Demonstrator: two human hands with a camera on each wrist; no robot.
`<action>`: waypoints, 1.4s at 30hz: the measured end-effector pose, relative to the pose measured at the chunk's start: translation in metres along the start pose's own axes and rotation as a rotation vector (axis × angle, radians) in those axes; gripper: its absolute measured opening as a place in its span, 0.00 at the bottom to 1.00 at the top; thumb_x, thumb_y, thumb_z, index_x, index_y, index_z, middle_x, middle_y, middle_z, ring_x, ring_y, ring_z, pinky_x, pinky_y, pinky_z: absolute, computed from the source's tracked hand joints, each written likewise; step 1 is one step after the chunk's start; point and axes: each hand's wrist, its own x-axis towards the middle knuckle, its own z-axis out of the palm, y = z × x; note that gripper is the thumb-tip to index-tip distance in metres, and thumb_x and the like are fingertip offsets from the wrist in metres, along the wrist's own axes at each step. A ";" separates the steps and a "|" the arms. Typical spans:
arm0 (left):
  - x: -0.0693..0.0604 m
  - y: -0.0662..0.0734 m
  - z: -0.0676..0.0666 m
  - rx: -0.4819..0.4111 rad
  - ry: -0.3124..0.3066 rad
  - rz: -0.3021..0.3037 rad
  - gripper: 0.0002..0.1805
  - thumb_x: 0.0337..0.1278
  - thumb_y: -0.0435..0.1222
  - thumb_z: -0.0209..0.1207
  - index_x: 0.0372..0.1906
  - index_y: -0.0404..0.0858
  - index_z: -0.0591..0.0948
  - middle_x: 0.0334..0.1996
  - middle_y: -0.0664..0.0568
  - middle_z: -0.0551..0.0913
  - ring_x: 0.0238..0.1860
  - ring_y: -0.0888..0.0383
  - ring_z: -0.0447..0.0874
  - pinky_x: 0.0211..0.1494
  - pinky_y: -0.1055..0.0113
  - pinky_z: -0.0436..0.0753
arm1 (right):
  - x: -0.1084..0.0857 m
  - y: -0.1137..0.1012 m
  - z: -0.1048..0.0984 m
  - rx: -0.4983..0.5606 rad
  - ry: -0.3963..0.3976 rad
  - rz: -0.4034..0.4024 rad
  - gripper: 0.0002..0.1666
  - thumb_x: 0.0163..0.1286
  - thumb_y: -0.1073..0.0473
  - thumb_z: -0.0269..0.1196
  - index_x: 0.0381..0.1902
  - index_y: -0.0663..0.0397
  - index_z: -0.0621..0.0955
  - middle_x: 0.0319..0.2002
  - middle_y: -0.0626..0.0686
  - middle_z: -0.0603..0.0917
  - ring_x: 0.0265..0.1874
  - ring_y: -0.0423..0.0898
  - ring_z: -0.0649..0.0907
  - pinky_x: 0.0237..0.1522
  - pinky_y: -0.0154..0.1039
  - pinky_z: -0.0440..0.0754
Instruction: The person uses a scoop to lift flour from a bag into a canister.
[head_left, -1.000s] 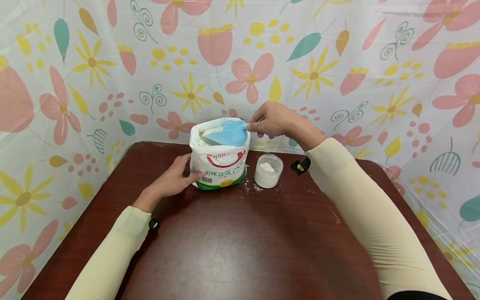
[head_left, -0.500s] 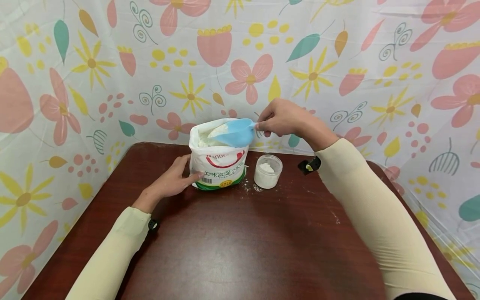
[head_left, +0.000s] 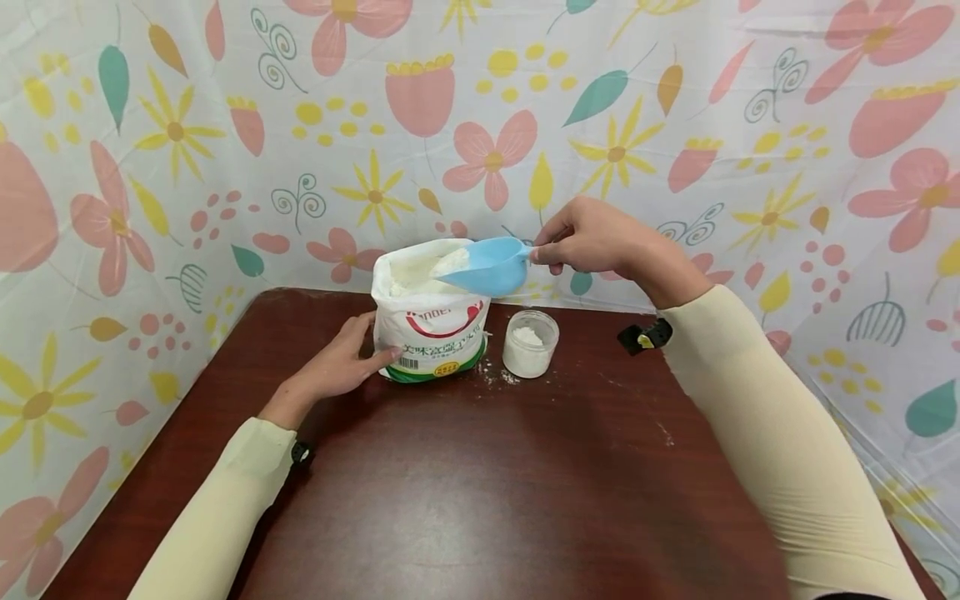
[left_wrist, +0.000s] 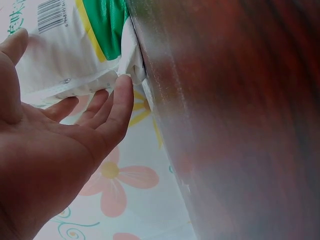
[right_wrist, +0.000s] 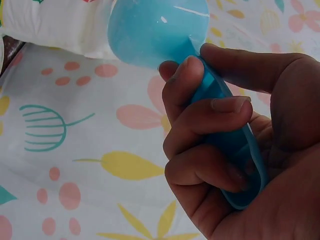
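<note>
A white flour bag (head_left: 438,317) with a red smile mark and green base stands open at the table's back, white flour showing inside. My left hand (head_left: 337,362) holds its lower left side, thumb on the front and bent fingers against the side, as the left wrist view shows. My right hand (head_left: 596,237) grips the handle of a light blue scoop (head_left: 498,265), its fingers wrapped round the handle (right_wrist: 227,135) in the right wrist view. Flour (head_left: 452,263) lies in the scoop, whose tip is over the bag's right rim. A clear jar (head_left: 529,358) partly filled with flour stands right of the bag.
Spilled flour (head_left: 498,375) is scattered on the dark brown table (head_left: 465,492) between bag and jar. Faint white streaks (head_left: 663,429) mark the table to the right. A flower-patterned curtain (head_left: 360,133) hangs close behind the bag and along both sides.
My right hand has drawn the scoop rightward, out of the bag's mouth to its right rim, bringing flour with it. My left hand stays at the bag, and the jar has not moved on the table.
</note>
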 end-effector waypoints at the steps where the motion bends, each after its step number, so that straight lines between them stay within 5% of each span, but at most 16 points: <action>1: 0.000 0.000 0.000 -0.002 -0.002 0.001 0.50 0.72 0.54 0.65 0.85 0.42 0.52 0.78 0.40 0.56 0.79 0.41 0.55 0.77 0.33 0.62 | -0.002 0.001 -0.001 0.000 -0.001 0.005 0.12 0.76 0.54 0.67 0.36 0.54 0.91 0.25 0.51 0.84 0.22 0.44 0.68 0.27 0.40 0.66; 19: 0.001 -0.004 -0.001 -0.014 -0.010 0.026 0.49 0.72 0.54 0.65 0.84 0.42 0.53 0.78 0.41 0.56 0.79 0.41 0.54 0.77 0.32 0.61 | -0.048 0.027 -0.023 0.002 0.045 0.011 0.16 0.75 0.53 0.68 0.27 0.52 0.88 0.20 0.50 0.78 0.18 0.43 0.69 0.24 0.39 0.68; 26: 0.001 -0.003 -0.001 -0.017 -0.012 0.019 0.49 0.72 0.54 0.65 0.85 0.42 0.52 0.79 0.40 0.56 0.80 0.41 0.54 0.78 0.32 0.60 | -0.066 0.039 -0.026 0.022 0.048 0.077 0.11 0.75 0.53 0.69 0.33 0.50 0.91 0.20 0.50 0.78 0.16 0.43 0.69 0.25 0.40 0.77; 30: 0.000 -0.002 0.000 -0.016 -0.015 0.016 0.49 0.73 0.54 0.64 0.85 0.41 0.52 0.79 0.40 0.55 0.80 0.40 0.54 0.78 0.32 0.60 | -0.070 0.047 -0.025 0.021 0.050 0.086 0.09 0.75 0.54 0.69 0.36 0.50 0.92 0.23 0.50 0.81 0.19 0.45 0.73 0.25 0.39 0.74; 42: 0.002 -0.005 -0.001 -0.009 -0.015 0.027 0.48 0.73 0.54 0.64 0.84 0.42 0.52 0.78 0.41 0.57 0.79 0.42 0.54 0.78 0.33 0.61 | -0.076 0.073 -0.021 -0.017 0.011 0.115 0.14 0.74 0.53 0.70 0.28 0.50 0.89 0.16 0.47 0.71 0.15 0.42 0.64 0.20 0.39 0.66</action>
